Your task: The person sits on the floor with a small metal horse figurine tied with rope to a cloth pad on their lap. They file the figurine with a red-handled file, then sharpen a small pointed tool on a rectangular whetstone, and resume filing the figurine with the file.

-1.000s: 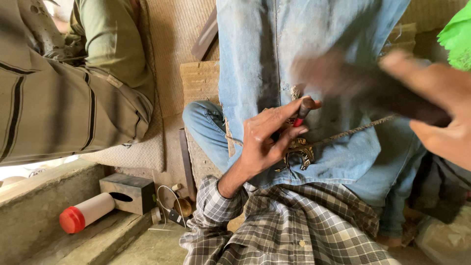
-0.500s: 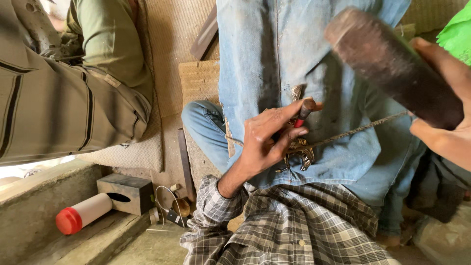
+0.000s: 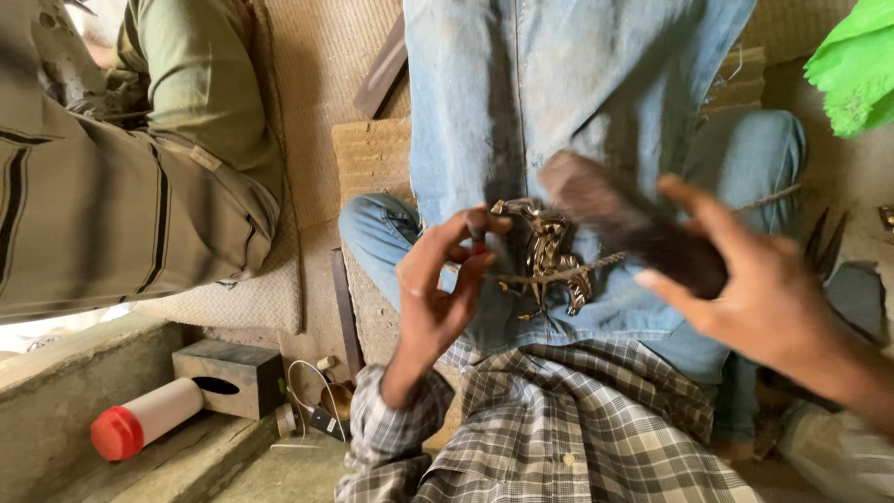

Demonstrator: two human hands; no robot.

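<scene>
Left hand pinches a slim red-tipped tool against shiny brass metalwork; right hand grips a dark, blurred wooden mallet.

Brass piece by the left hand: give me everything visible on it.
The brass piece is a small shiny, gold-coloured ornament, irregular and openwork, looking like cast metal; its exact figure is hard to read. It lies in front of a seated person's denim shirt, with a thin rod across or through it. The left hand pinches a slim red-tipped tool right beside its upper left edge. The right hand holds a blurred dark mallet just above and right. Contact cannot be told.
</scene>
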